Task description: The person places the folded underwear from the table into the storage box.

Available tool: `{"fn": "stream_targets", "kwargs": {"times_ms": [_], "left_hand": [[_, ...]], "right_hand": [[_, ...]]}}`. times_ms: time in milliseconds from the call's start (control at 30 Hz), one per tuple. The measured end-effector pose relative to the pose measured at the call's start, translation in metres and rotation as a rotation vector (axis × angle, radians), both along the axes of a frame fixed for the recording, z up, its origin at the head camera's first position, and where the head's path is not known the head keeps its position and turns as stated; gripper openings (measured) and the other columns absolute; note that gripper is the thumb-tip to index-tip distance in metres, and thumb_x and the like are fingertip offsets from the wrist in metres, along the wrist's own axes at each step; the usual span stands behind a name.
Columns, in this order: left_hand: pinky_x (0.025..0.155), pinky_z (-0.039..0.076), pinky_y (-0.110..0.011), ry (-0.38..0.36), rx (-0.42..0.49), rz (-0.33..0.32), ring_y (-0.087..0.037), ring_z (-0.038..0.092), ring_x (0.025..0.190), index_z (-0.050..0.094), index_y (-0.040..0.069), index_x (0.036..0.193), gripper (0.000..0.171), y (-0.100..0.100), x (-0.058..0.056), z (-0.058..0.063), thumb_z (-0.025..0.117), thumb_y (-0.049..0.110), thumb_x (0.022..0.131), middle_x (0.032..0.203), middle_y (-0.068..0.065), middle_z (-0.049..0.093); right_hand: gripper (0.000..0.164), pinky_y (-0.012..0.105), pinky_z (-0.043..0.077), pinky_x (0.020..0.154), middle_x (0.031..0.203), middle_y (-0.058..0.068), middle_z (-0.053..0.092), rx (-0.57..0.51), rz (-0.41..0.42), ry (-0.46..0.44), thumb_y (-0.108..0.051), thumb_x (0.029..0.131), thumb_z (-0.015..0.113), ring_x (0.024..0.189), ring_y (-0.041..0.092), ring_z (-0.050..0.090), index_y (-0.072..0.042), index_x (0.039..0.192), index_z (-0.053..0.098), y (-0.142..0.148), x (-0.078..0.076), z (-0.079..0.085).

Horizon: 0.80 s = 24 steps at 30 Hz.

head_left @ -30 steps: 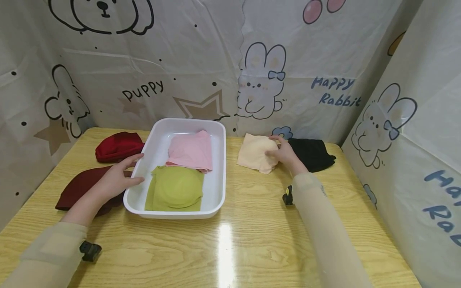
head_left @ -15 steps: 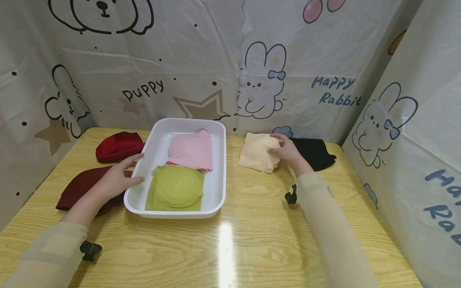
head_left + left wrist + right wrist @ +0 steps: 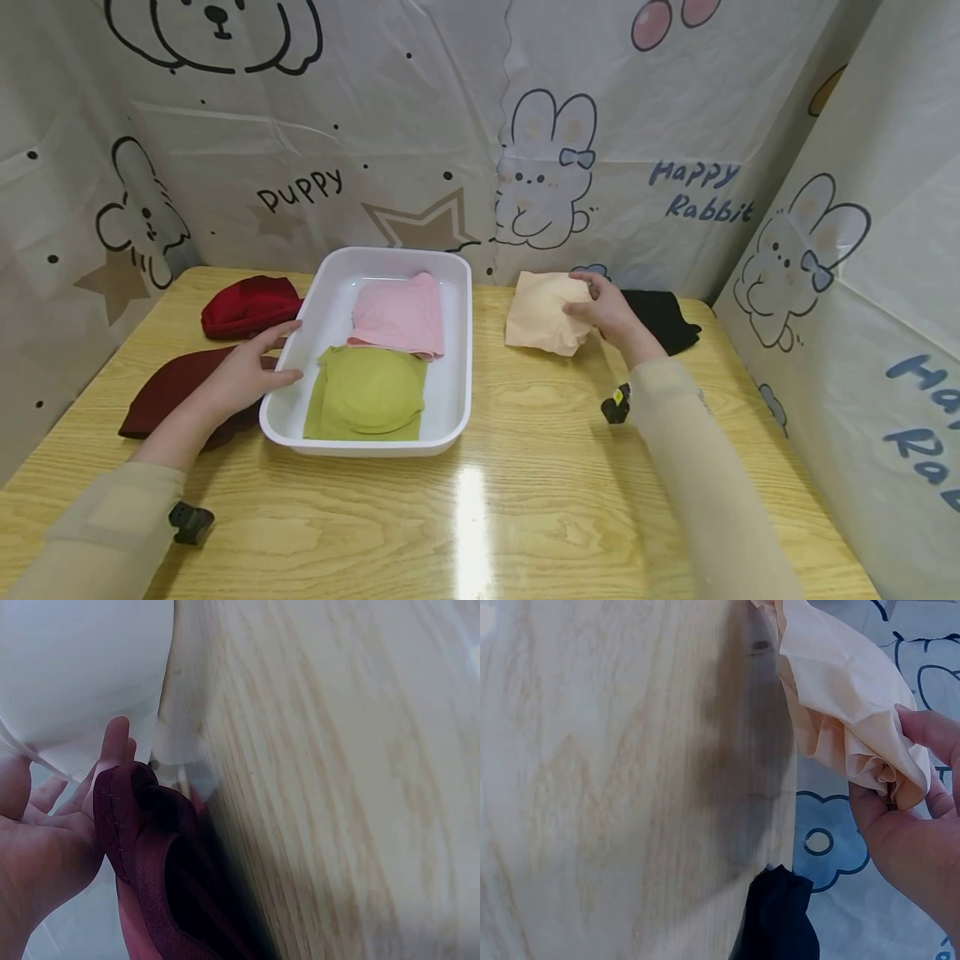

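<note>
My right hand (image 3: 613, 318) pinches the right edge of a peach folded bra (image 3: 543, 310) with a rounded cup. In the right wrist view the bra (image 3: 847, 682) hangs above the tabletop, its cloth bunched between thumb and fingers. My left hand (image 3: 243, 379) rests at the left rim of a white tray (image 3: 463, 375), fingers loosely extended. A pink folded cloth garment (image 3: 401, 312) lies in the tray behind a lime-green folded bra (image 3: 367, 396). Under the left forearm sits a maroon cap-like item (image 3: 172, 387); its stitched edge (image 3: 112, 817) shows beside the fingers in the left wrist view.
A bright red cloth item (image 3: 251, 307) lies behind the maroon one, left of the tray. Black folded cloth (image 3: 663, 321) is at the back right, partly behind the right hand. A printed curtain (image 3: 420, 125) borders the wooden table (image 3: 360, 525) at the back and sides.
My right hand has lifted the peach bra a little and carried it slightly right and back. The left hand and the tray have stayed in place.
</note>
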<state>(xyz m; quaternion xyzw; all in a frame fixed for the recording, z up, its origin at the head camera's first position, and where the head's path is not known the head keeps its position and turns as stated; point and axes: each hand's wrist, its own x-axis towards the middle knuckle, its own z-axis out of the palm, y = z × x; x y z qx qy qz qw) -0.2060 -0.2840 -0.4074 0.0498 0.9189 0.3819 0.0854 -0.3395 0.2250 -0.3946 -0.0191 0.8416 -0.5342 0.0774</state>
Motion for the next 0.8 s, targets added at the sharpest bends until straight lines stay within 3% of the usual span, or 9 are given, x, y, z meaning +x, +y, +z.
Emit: {"fn": "stream_targets", "kwargs": {"times_ms": [267, 467, 800], "left_hand": [[0.087, 0.051, -0.052, -0.013, -0.002, 0.007, -0.049, 0.047, 0.118, 0.019, 0.012, 0.151, 0.081, 0.001, 0.001, 0.001, 0.067, 0.024, 0.087, 0.14, -0.029, 0.036], [0.087, 0.051, -0.052, -0.009, 0.001, 0.002, -0.049, 0.048, 0.117, 0.019, 0.011, 0.151, 0.08, 0.001, 0.001, 0.001, 0.067, 0.024, 0.088, 0.139, -0.029, 0.037], [0.087, 0.052, -0.052, -0.007, 0.003, 0.001, -0.049, 0.049, 0.116, 0.019, 0.011, 0.151, 0.08, 0.001, 0.001, 0.002, 0.067, 0.023, 0.088, 0.139, -0.029, 0.037]], "right_hand": [[0.066, 0.02, 0.051, 0.07, 0.133, 0.022, 0.044, -0.013, -0.011, -0.003, -0.003, 0.086, 0.066, 0.097, 0.022, 0.054, -0.015, 0.144, 0.036, -0.002, 0.003, 0.012], [0.065, 0.023, 0.052, 0.071, 0.131, 0.02, 0.045, -0.083, -0.038, -0.018, 0.0, 0.085, 0.066, 0.102, 0.025, 0.053, -0.015, 0.141, 0.038, -0.003, 0.003, 0.024], [0.065, 0.024, 0.055, 0.07, 0.132, 0.019, 0.045, -0.17, -0.029, -0.007, 0.002, 0.085, 0.065, 0.096, 0.021, 0.058, -0.018, 0.141, 0.038, -0.004, 0.01, 0.045]]}}
